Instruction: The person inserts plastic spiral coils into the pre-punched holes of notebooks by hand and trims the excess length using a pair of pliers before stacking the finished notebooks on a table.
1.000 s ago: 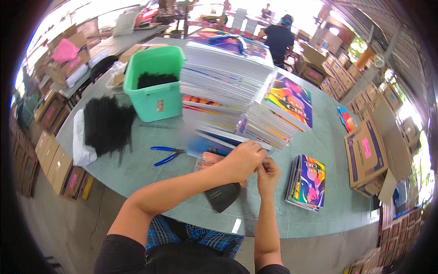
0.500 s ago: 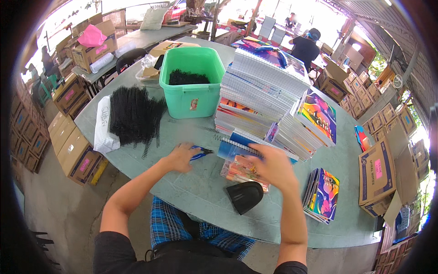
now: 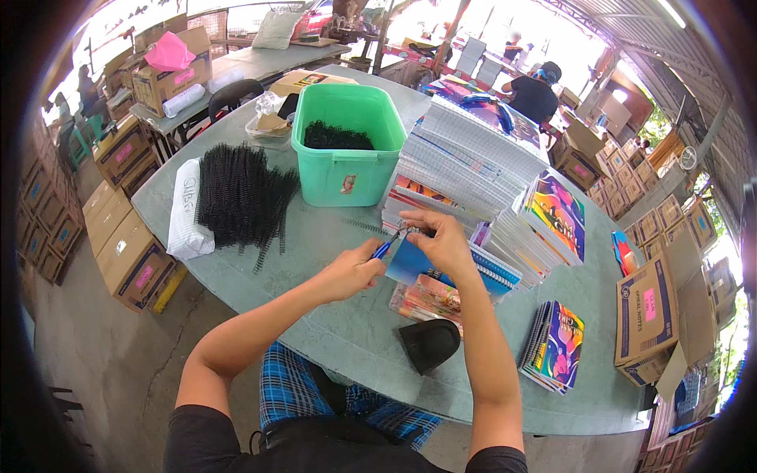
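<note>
My left hand [image 3: 355, 272] is closed around pliers [image 3: 383, 250] with blue handles, their jaws up against the fingertips of my right hand [image 3: 443, 241]. The right fingers pinch the upper left end of a blue spiral notebook [image 3: 495, 272], where its black wire coil ends; the exact grip is partly hidden. That notebook lies tilted against the tall notebook stack [image 3: 465, 158]. Just below it are pink and orange printed packs [image 3: 422, 298], and nearer me sits a black rounded block [image 3: 430, 344]. A loose black coil [image 3: 364, 227] lies left of my hands.
A green bin [image 3: 347, 177] holds black coils. To its left, a heap of coils [image 3: 244, 193] rests beside a white wrapped bundle [image 3: 188, 209]. At right stand a small notebook pile [image 3: 556, 347] and an open carton [image 3: 648, 311]. The table's curved edge [image 3: 347, 377] runs before me.
My left hand has picked up the pliers from the table and brought them right, to the notebook's coil end. My right hand has moved up and left along the notebook to that end.
</note>
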`<action>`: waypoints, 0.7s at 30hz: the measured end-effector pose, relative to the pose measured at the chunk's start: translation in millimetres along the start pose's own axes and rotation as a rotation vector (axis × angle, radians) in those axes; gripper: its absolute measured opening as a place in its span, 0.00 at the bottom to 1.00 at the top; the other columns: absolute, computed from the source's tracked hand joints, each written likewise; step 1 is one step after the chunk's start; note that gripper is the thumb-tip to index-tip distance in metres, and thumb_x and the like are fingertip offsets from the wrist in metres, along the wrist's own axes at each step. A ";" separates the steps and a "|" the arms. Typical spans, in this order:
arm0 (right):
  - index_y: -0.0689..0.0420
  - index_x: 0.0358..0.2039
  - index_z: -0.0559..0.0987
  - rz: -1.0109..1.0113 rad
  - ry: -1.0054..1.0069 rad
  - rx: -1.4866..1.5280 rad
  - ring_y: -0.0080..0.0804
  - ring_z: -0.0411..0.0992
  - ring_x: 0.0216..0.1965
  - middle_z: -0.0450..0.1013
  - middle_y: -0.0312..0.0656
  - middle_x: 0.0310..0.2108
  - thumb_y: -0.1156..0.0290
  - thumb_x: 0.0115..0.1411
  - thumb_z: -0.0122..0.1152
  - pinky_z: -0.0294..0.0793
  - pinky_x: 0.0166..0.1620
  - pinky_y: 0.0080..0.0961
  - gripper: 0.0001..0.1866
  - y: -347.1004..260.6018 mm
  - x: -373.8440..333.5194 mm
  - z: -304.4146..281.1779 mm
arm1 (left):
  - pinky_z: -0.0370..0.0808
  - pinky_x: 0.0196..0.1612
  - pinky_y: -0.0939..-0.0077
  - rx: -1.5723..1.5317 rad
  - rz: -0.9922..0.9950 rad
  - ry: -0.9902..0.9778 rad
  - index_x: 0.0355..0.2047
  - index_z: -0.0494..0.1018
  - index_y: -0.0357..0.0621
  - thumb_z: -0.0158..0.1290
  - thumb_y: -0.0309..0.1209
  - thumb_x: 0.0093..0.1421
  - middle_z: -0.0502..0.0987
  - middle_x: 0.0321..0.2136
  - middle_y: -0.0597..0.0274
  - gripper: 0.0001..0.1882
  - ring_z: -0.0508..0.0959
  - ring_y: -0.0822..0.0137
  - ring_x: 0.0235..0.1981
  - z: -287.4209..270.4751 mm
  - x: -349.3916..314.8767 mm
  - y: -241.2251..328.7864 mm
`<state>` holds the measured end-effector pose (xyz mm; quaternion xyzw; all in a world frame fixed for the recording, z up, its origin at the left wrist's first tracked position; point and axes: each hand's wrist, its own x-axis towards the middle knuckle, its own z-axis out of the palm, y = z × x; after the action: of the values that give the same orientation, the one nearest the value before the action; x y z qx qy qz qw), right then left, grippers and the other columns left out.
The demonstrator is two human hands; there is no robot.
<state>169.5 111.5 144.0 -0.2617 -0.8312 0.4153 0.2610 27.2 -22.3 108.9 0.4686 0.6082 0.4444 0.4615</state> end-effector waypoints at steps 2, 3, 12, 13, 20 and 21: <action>0.58 0.42 0.79 0.048 -0.049 -0.018 0.22 0.72 0.35 0.77 0.38 0.35 0.83 0.50 0.57 0.69 0.41 0.20 0.17 -11.9 -5.1 -2.6 | 0.71 0.35 0.72 0.102 -0.007 -0.026 0.49 0.66 0.38 0.44 0.38 0.55 0.75 0.34 0.56 0.24 0.75 0.66 0.31 0.9 2.6 -1.3; 0.57 0.43 0.79 0.050 -0.048 -0.012 0.20 0.71 0.35 0.77 0.38 0.34 0.83 0.50 0.57 0.69 0.41 0.20 0.18 -10.4 -4.2 -3.0 | 0.71 0.34 0.71 0.110 -0.010 -0.023 0.50 0.66 0.37 0.45 0.38 0.55 0.75 0.35 0.55 0.24 0.76 0.65 0.32 1.6 2.3 0.4; 0.60 0.36 0.81 -0.109 -0.048 -0.125 0.28 0.71 0.32 0.72 0.41 0.35 0.83 0.48 0.57 0.70 0.38 0.23 0.13 -0.3 -7.3 4.6 | 0.72 0.31 0.66 0.610 0.169 0.114 0.41 0.71 0.36 0.46 0.40 0.59 0.77 0.27 0.55 0.19 0.77 0.61 0.25 2.6 10.0 4.8; 0.62 0.34 0.80 -0.130 0.019 -0.173 0.29 0.71 0.31 0.70 0.42 0.35 0.82 0.47 0.59 0.70 0.37 0.23 0.12 -2.1 -8.3 8.1 | 0.72 0.31 0.65 0.656 0.192 0.163 0.40 0.71 0.36 0.46 0.41 0.59 0.77 0.26 0.55 0.19 0.77 0.60 0.25 2.0 9.6 -0.4; 0.67 0.27 0.78 -0.033 0.187 -0.340 0.43 0.71 0.37 0.67 0.46 0.38 0.74 0.44 0.63 0.70 0.41 0.32 0.10 2.3 -11.9 8.7 | 0.71 0.27 0.68 -0.738 -0.418 -0.318 0.33 0.69 0.36 0.46 0.43 0.60 0.76 0.25 0.52 0.18 0.76 0.63 0.22 1.4 -0.7 17.2; 0.67 0.27 0.78 -0.055 0.215 -0.349 0.40 0.71 0.36 0.68 0.45 0.38 0.75 0.43 0.64 0.71 0.39 0.30 0.10 5.2 -11.8 9.1 | 0.71 0.27 0.69 -0.551 -0.360 -0.270 0.32 0.69 0.37 0.45 0.42 0.60 0.75 0.24 0.53 0.18 0.75 0.64 0.23 2.4 1.3 18.8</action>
<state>173.3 101.4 132.5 -0.3231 -0.8646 0.2275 0.3102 32.4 -17.6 126.6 0.2664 0.4719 0.4374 0.7176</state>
